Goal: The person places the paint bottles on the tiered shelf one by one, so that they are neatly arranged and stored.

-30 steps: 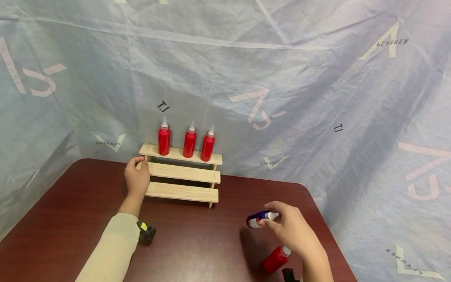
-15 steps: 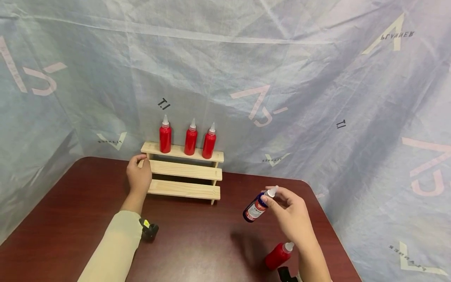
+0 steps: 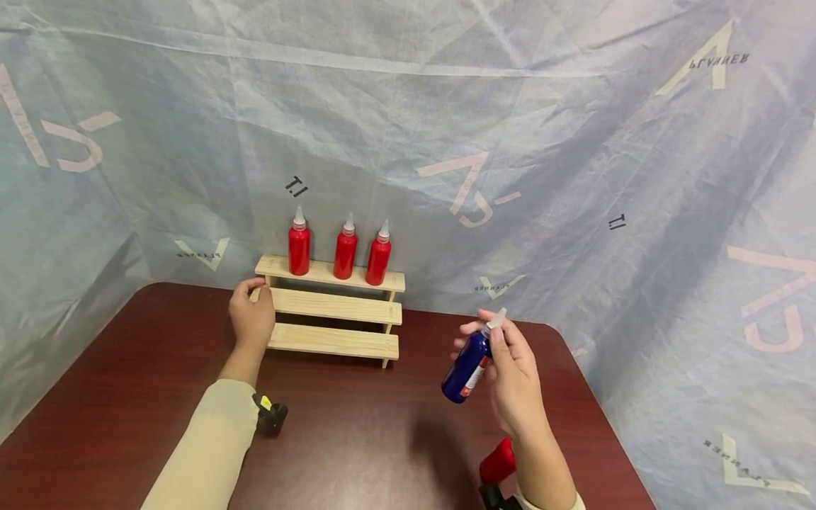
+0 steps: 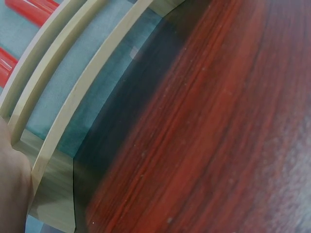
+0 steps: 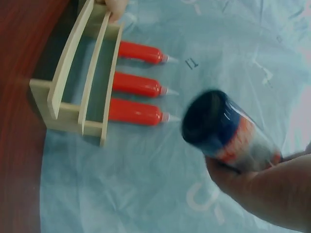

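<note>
A three-step wooden display rack (image 3: 338,341) stands at the back of the table. My left hand (image 3: 251,319) grips its left end beside the middle step. On the top step, three red squeeze bottles with white pointed caps stand upright: a left one (image 3: 298,251), a middle one (image 3: 345,256) and a right one (image 3: 378,263). My right hand (image 3: 518,372) holds a blue squeeze bottle (image 3: 464,368) near its neck, in the air above the table. Its white nozzle points up and to the right, and a red-and-white label shows. The right wrist view has the blue bottle's dark base facing the camera.
Another red bottle (image 3: 497,462) is on the table at the front right, partly hidden by my right forearm. Grey printed cloth (image 3: 542,177) hangs behind the dark red wooden table (image 3: 357,432). A black wrist camera (image 3: 270,414) sits on my left cuff.
My right hand has raised the blue bottle and turned it from nearly level to a steeper tilt, nozzle up. The left hand keeps its grip on the rack.
</note>
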A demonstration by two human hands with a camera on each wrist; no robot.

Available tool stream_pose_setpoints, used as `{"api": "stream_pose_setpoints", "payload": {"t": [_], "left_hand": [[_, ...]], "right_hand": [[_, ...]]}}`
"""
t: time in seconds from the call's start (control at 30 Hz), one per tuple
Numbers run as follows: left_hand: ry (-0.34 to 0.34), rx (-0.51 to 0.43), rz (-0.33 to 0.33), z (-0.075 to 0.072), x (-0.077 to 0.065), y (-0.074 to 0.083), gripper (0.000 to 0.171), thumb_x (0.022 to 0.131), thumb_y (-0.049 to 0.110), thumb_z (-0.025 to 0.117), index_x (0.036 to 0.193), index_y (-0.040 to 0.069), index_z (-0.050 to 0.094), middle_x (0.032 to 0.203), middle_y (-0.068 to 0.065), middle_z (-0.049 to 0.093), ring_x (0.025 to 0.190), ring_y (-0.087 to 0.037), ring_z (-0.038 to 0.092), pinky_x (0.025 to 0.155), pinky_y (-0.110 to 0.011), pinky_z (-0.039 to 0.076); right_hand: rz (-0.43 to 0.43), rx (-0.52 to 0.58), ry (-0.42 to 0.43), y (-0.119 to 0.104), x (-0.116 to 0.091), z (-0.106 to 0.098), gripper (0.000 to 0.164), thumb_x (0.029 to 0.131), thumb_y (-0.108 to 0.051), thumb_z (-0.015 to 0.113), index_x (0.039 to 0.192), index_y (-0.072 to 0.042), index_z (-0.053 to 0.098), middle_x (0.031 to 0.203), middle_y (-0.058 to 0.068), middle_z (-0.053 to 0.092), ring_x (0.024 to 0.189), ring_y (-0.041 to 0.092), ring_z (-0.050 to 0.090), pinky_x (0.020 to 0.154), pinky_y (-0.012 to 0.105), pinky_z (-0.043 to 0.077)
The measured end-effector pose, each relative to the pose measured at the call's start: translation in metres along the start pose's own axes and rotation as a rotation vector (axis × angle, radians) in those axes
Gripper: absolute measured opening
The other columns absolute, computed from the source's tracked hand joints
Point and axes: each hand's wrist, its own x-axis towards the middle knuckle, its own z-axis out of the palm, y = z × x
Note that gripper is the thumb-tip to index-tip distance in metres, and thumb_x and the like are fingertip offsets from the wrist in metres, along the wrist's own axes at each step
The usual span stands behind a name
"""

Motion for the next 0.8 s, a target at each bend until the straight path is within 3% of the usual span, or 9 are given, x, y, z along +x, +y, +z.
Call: {"api": "stream_pose_setpoints", "payload": {"t": [0.17,0.3,0.37,0.53,0.7,0.8], "left_hand": [[0.002,-0.002,-0.009,0.000,0.000,0.002,0.025,0.105,0.010,0.057,0.124,-0.003,0.068,0.139,-0.019,0.065,0.139,-0.026,0.054,0.113,-0.045,0.045],[-0.005,-0.007,-0.008,0.000,-0.001,0.002,0.025,0.104,0.009,0.058,0.124,-0.004,0.068,0.138,-0.020,0.065,0.142,-0.027,0.053,0.118,-0.046,0.042],[-0.007,-0.007,-0.006,0.000,-0.001,0.002,0.025,0.104,0.008,0.058,0.124,-0.004,0.068,0.137,-0.020,0.065,0.142,-0.027,0.052,0.119,-0.046,0.041],[-0.005,-0.006,-0.005,-0.001,-0.001,0.003,0.025,0.104,0.008,0.058,0.123,-0.005,0.067,0.136,-0.020,0.065,0.141,-0.027,0.053,0.118,-0.046,0.042],[-0.007,-0.006,-0.002,-0.001,-0.003,0.005,0.025,0.104,0.008,0.057,0.124,-0.005,0.067,0.136,-0.021,0.065,0.141,-0.028,0.053,0.117,-0.047,0.043],[-0.007,-0.007,-0.001,-0.001,-0.003,0.004,0.025,0.105,0.008,0.057,0.124,-0.005,0.067,0.136,-0.021,0.064,0.141,-0.028,0.053,0.116,-0.047,0.044]], "right_hand": [[0.039,0.119,0.033,-0.002,0.002,0.013,0.051,0.116,-0.041,0.032,0.141,0.002,0.047,0.103,-0.003,0.069,0.083,0.010,0.072,0.079,0.033,0.065],[0.066,0.171,0.042,0.001,0.002,0.024,0.021,0.112,-0.020,0.051,0.128,-0.008,0.056,0.096,-0.001,0.064,0.074,0.010,0.068,0.069,0.031,0.063],[0.083,0.156,0.049,0.003,0.001,0.030,0.018,0.107,-0.009,0.057,0.125,-0.011,0.056,0.093,-0.002,0.063,0.070,0.010,0.066,0.065,0.029,0.061],[0.141,0.151,0.074,0.008,0.004,0.040,0.010,0.106,-0.015,0.062,0.109,-0.011,0.053,0.075,-0.002,0.063,0.057,0.011,0.062,0.054,0.027,0.057],[0.131,0.246,0.034,0.013,0.009,0.046,0.025,0.111,-0.025,0.055,0.093,-0.008,0.059,0.068,0.000,0.067,0.055,0.013,0.069,0.056,0.035,0.062],[0.127,0.261,0.028,0.015,0.012,0.050,0.028,0.112,-0.027,0.053,0.094,-0.012,0.068,0.074,0.000,0.072,0.062,0.014,0.074,0.063,0.040,0.065]]}}
